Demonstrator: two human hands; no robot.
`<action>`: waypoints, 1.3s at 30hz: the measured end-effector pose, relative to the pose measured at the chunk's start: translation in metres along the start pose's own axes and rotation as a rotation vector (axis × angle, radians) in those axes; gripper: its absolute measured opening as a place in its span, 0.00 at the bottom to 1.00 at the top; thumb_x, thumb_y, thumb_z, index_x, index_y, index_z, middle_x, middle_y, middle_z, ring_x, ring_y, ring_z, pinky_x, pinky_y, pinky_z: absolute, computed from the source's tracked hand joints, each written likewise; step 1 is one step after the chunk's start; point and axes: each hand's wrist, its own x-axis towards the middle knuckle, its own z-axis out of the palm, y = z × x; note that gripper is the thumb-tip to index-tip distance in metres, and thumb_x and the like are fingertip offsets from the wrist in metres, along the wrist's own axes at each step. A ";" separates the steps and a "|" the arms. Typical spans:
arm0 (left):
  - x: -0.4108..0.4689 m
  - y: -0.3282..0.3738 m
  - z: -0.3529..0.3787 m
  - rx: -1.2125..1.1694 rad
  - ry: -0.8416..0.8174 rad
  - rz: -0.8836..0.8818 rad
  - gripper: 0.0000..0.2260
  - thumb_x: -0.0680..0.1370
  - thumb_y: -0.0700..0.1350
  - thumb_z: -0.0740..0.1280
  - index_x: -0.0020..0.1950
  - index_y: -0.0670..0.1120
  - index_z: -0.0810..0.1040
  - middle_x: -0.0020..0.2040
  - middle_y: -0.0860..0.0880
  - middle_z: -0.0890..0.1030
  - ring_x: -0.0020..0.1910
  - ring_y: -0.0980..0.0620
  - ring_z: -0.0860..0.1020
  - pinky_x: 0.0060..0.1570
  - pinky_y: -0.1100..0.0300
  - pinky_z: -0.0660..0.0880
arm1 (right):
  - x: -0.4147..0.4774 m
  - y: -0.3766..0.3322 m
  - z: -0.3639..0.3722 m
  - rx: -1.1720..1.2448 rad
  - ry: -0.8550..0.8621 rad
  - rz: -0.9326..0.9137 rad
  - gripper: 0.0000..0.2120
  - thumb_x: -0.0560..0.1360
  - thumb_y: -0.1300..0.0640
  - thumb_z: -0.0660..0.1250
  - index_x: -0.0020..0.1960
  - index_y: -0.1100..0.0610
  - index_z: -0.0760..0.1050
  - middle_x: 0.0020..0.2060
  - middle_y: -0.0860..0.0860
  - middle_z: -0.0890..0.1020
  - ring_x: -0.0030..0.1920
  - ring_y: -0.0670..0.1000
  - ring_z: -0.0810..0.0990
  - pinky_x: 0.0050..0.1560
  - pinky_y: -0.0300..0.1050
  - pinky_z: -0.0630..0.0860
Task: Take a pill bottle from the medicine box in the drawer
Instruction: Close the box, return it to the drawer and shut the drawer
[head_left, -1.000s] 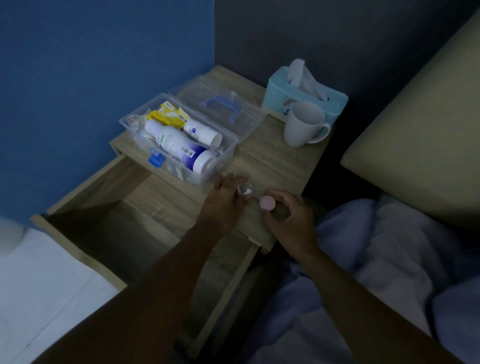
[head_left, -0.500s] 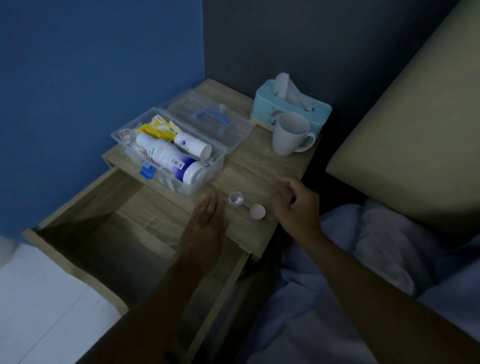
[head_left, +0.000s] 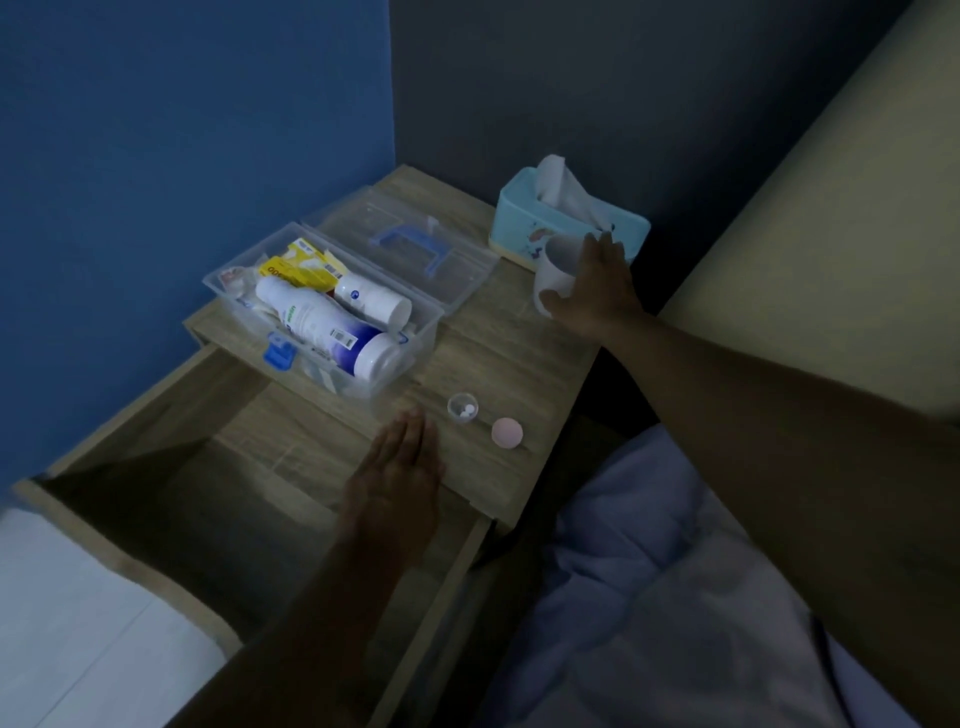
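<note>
**Pill bottle out and uncapped; R hand now at the mug**

Small clear pill bottle (head_left: 462, 407) stands open on the wooden nightstand top (head_left: 524, 338), its pink round cap (head_left: 507, 432) beside it, near the clear plastic medicine box (head_left: 322, 306). My left hand (head_left: 397, 480) has let go, lying flat and empty. My right hand (head_left: 592, 288) has moved up, fingers spread round the white mug (head_left: 553, 270); grip not yet firm. Retrieval looks done.

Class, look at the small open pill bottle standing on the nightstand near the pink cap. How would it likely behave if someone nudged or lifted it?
The pill bottle looks tiny and clear, so it is probably very light and would slide easily. It stands uncapped beside the pink cap, so tipping it would likely spill the pills. Being round, it might roll once on its side.
</note>
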 end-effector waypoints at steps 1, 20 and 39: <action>0.000 -0.001 0.001 0.017 -0.025 0.005 0.23 0.84 0.47 0.50 0.77 0.38 0.60 0.78 0.38 0.60 0.78 0.44 0.58 0.77 0.52 0.53 | 0.002 0.000 0.004 -0.002 0.003 0.014 0.47 0.76 0.46 0.70 0.82 0.61 0.45 0.82 0.58 0.47 0.82 0.60 0.46 0.80 0.59 0.54; 0.006 -0.003 0.000 0.101 -0.112 -0.024 0.25 0.84 0.50 0.44 0.80 0.42 0.53 0.80 0.43 0.55 0.79 0.49 0.54 0.77 0.54 0.50 | -0.032 -0.018 -0.017 0.046 -0.080 -0.312 0.48 0.60 0.47 0.84 0.75 0.56 0.68 0.65 0.55 0.66 0.67 0.54 0.69 0.62 0.39 0.66; 0.010 -0.001 -0.006 0.019 -0.169 -0.056 0.26 0.83 0.49 0.51 0.79 0.42 0.52 0.80 0.43 0.54 0.80 0.47 0.52 0.77 0.53 0.51 | -0.063 -0.026 -0.004 -0.025 -0.180 -0.276 0.52 0.59 0.45 0.84 0.76 0.57 0.63 0.67 0.56 0.62 0.68 0.56 0.67 0.64 0.46 0.69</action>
